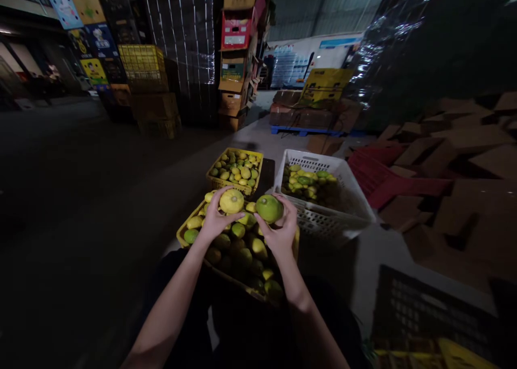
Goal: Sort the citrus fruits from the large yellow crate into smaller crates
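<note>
Fruits [231,201], 2; narrow gap between

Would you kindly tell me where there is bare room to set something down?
The dim grey floor looks bare left of the yellow plastic fruit crates. It's crowded right of the white perforated plastic crate, with red plastic and heaped brown cardboard.

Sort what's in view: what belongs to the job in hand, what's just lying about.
In the job, seemingly:
left hand, holding yellow fruit
right hand, holding green fruit
near yellow crate
far yellow crate
white crate, fruit inside

Apparently just lying about:
cardboard heap
red plastic piece
blue pallet
</note>
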Tool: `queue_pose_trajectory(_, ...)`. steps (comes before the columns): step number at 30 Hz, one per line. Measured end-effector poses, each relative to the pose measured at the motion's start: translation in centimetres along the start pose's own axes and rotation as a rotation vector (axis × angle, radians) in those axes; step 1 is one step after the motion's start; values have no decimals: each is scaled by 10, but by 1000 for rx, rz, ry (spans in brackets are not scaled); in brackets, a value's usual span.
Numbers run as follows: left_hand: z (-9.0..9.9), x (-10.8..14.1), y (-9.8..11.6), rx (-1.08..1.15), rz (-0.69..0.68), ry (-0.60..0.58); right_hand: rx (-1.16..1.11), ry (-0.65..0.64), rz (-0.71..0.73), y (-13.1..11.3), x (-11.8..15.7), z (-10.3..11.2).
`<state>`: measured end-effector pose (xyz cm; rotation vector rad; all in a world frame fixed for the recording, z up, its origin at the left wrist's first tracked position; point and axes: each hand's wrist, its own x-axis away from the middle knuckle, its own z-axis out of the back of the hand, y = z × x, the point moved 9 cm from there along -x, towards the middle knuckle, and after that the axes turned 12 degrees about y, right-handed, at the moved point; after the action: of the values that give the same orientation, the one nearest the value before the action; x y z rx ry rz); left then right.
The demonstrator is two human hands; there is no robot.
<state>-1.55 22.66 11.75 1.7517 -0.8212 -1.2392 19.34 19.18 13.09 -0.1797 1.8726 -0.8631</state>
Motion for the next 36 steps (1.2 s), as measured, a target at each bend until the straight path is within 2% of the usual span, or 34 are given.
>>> queue_pose_trajectory(2, 2, 3, -4, 87, 137, 28, -76, 21, -184, 10, 0, 0)
queue_pose_trajectory(3, 2, 6, -10, 151, 251, 49, -138, 28, -311, 18, 1, -1)
queue_pose_trajectory(7, -7, 28, -34, 533, 838, 64, -506, -77, -1013, 48, 31, -24)
queue_pose_trajectory(9, -10, 34, -31, 785, 990, 104, -661, -122, -1252, 49, 50, -34)
queue_pose_trajectory(11, -2, 29, -28, 1014, 989, 244, -747, -99, -1348, 51, 63, -37)
queue_pose_trajectory(13, 13, 23, -28, 1137, 914, 409, -748, -30, -1416, 60, 82, -33)
queue_pose_trajectory(15, 26, 20, -31, 1144, 870, 523, -682, 64, -1509, 75, 108, -25)
queue_pose_trajectory(17, 37, 22, -39, 1084, 903, 614, -582, 126, -1633, 91, 140, -16)
queue_pose_trajectory(20, 51, 29, -49, 994, 983, 739, -369, 96, -1822, 111, 186, -1)
queue_pose_trajectory(23, 59, 34, -53, 947, 1026, 788, -228, 50, -1890, 128, 203, 10)
queue_pose_trajectory(26, 61, 39, -55, 912, 1074, 787, -190, 45, -1894, 146, 189, 8)
queue_pose_trajectory(29, 63, 39, -58, 899, 1091, 795, -205, 92, -1816, 172, 149, -5)
queue_pose_trajectory(32, 65, 35, -64, 888, 1093, 822, -231, 157, -1678, 206, 98, -28)
queue_pose_trajectory(34, 67, 32, -69, 864, 1091, 853, -190, 128, -1559, 232, 68, -49)
queue_pose_trajectory(36, 68, 31, -74, 836, 1100, 892, -84, 28, -1422, 258, 42, -72)
